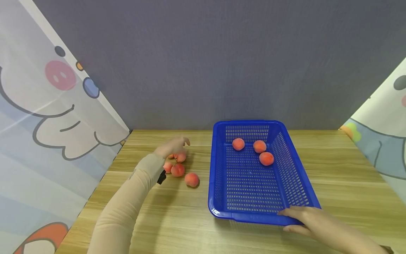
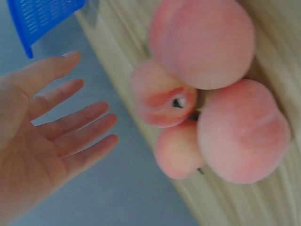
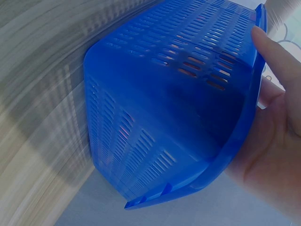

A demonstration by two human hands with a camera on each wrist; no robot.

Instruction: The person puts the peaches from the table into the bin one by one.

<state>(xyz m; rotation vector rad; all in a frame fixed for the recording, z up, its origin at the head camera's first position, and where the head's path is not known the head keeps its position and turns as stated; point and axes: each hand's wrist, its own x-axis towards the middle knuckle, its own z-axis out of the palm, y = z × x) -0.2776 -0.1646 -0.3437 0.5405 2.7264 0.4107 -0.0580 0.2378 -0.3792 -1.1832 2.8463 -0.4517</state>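
Note:
My left hand [image 1: 172, 146], fingers spread and holding nothing, hovers over a group of peaches on the table's left side. In the left wrist view, several orange-pink peaches [image 2: 244, 132] lie clustered beyond the fingertips. The nearest peach [image 1: 192, 179] sits slightly apart from the group, toward the basket. The sleeve and hand partly hide others in the head view. With thumb and fingers on either side of the rim, my right hand [image 1: 304, 220] grips the near right corner of a blue plastic basket [image 1: 250, 217]. Three peaches [image 1: 266, 158] rest toward its far end.
The wooden table [image 1: 177, 225] meets a grey upright panel [image 1: 203, 63] behind the basket. Cartoon-printed sheets stand at the left [image 1: 28, 141] and right. A black object [image 1: 161, 177] shows at the left wrist.

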